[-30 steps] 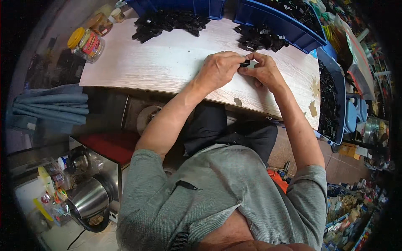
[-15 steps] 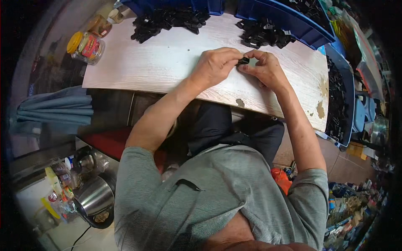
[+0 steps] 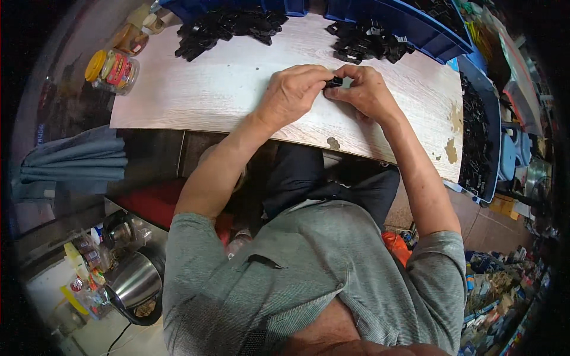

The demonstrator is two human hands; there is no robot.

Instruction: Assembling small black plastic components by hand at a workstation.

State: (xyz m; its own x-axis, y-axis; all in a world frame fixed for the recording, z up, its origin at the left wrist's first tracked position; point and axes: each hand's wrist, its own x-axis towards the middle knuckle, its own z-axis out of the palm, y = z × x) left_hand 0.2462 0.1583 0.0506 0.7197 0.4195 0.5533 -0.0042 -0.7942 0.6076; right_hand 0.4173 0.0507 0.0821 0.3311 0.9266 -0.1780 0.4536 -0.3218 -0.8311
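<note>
Over the white wood-grain table [image 3: 196,101], my two hands meet around one small black plastic part [image 3: 334,82]. My left hand [image 3: 295,92] pinches its left side, with thumb and fingertips pressed together. From the right, my right hand [image 3: 363,90] grips the same part between thumb and forefinger. The fingers cover much of the part, so its exact kind cannot be made out. Beyond my hands lie a pile of similar black parts [image 3: 228,29] at the far left and another black pile [image 3: 368,43] at the far right.
Blue bins [image 3: 409,26] line the far edge. Another blue bin of black parts [image 3: 475,136] stands against the table's right side. A yellow-lidded jar [image 3: 116,72] sits at the left end. A steel kettle [image 3: 136,276] is at the lower left, and my legs are under the near edge.
Both hands still hold the black part, with slightly shifted fingers that show more of it. The whole view has shifted a little, moving the table and piles slightly left.
</note>
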